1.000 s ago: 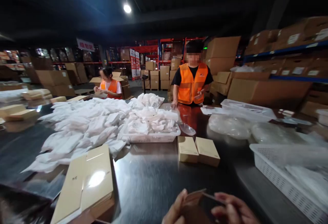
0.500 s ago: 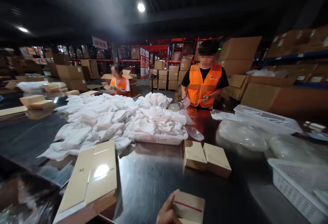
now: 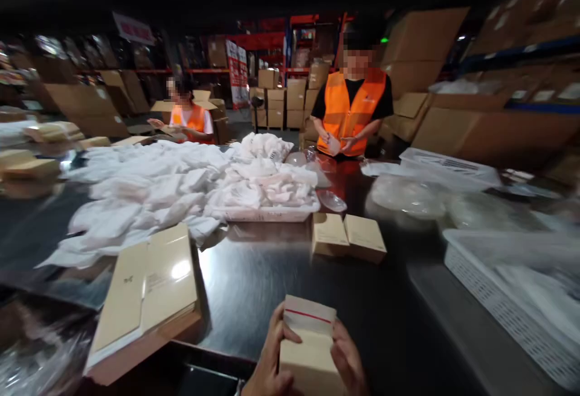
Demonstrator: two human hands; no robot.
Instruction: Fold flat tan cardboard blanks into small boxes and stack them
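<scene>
At the bottom centre, a small tan cardboard box [image 3: 308, 357] is held between my two hands, its flap with a red strip raised at the far end. My left hand [image 3: 272, 354] wraps the box's left side, with the thumb and a finger over its top. Along the right side, my right hand [image 3: 348, 357] presses its fingers against the box near the flap. Farther up the dark table [image 3: 254, 281], two similar small boxes [image 3: 365, 236] sit side by side.
At left is an open carton of flat tan boxes [image 3: 167, 275]. White bagged items [image 3: 149, 185] are heaped behind, some in a white basket [image 3: 272, 213]. Another white basket [image 3: 498, 299] and clear plastic bags [image 3: 408, 195] lie right. Two people in orange vests [image 3: 351, 112] work across the table.
My right hand has come into view and onto the box. The box now shows more fully, with its flap up. The view has tilted downward.
</scene>
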